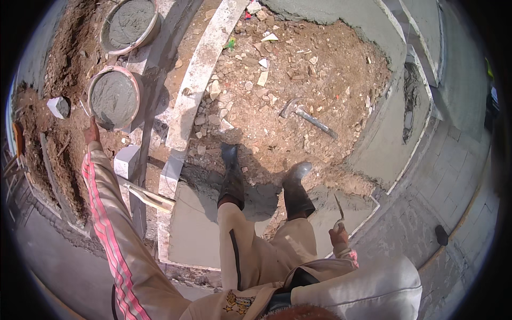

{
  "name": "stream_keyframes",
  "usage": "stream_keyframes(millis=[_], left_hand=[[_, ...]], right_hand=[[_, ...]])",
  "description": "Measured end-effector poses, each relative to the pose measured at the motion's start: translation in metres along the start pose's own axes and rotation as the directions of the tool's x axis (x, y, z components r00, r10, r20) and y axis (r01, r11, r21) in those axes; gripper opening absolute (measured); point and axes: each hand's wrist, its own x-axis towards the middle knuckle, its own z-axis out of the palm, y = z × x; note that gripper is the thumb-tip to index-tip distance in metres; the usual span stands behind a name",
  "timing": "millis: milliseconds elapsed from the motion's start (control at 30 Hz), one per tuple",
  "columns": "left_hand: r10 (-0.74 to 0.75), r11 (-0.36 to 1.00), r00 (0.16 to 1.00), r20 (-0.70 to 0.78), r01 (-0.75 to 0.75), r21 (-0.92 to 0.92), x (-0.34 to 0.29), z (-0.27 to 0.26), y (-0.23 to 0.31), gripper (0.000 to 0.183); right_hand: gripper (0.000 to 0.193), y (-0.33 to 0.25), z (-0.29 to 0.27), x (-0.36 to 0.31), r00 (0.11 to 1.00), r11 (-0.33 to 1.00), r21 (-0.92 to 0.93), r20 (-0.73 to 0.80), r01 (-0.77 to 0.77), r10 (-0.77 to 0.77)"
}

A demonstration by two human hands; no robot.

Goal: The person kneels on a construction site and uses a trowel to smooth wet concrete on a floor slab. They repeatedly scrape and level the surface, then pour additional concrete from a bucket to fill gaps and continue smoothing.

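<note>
My left arm stretches out to the near edge of a bucket full of wet grey mortar [113,101]. The fingers of my left hand [92,133] close on the bucket's rim or its wire handle; which of the two is too small to tell. Low on the right, beside my thigh, my right hand [338,234] is wrapped round the grip of a trowel [340,207], its thin blade seen nearly edge-on and pointing away from me. Beyond the first bucket stands a second mortar bucket [129,25], also full.
A hammer [314,121] lies on rubble-strewn soil [298,69] ahead of my black boots [231,173]. Pale kerb stones [200,74] run along its left, with wooden strips [146,197] near them. Smooth grey mortar [194,229] surrounds my feet; paving [448,176] lies right.
</note>
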Motion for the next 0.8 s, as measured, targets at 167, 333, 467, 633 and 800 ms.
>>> stream_keyframes(millis=[167,333,467,633,800], left_hand=[[0.067,0.869,0.931,0.359,0.122,-0.479,0.018,0.03,0.049,0.092],[-0.033,0.808,0.997,0.076,0.071,-0.585,-0.005,-0.014,0.026,0.077],[0.079,0.531,0.984,0.159,0.093,-0.842,-0.088,-0.038,0.112,0.038],[0.775,0.602,0.632,-0.021,-0.747,-0.282,-0.136,-0.031,0.096,0.054],[0.628,0.745,0.659,0.415,-0.354,-0.566,-0.161,-0.082,0.156,0.058]], right_hand=[[0.062,0.039,0.016,-0.047,0.996,0.996,-0.014,0.005,-0.085,0.085],[0.065,0.044,0.015,-0.02,1.0,1.0,0.012,-0.008,0.008,-0.008],[0.067,0.022,0.03,-0.06,0.997,0.996,0.068,-0.043,-0.055,0.058],[0.069,-0.04,0.009,-0.064,0.996,0.993,0.096,-0.055,0.075,-0.07],[0.071,-0.029,-0.007,-0.073,0.983,0.963,0.206,-0.096,0.172,-0.155]])
